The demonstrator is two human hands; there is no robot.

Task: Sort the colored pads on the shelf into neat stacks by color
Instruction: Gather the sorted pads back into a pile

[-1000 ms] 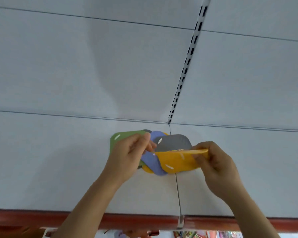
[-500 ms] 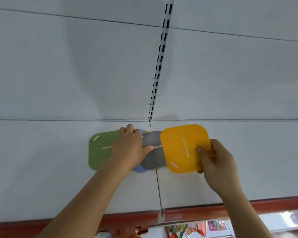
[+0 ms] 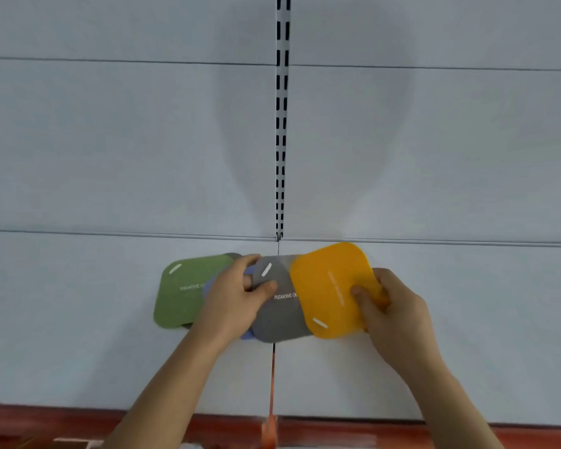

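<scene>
The yellow pad point(image 3: 332, 288) is pinched by the right hand point(image 3: 392, 306), the grey pad point(image 3: 280, 307) by the left hand point(image 3: 232, 303); a blue pad point(image 3: 209, 286) is mostly hidden

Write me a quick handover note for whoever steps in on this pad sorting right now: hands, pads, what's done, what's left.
Right hand pinches the yellow pad, overlapping the gray pad.
Left hand grips the gray pad's left edge; blue pad peeks out beneath.
Green pad lies at the left on the shelf.
Done: no separate color stacks visible.
Left: separate the overlapping pads, stack by color.
</scene>
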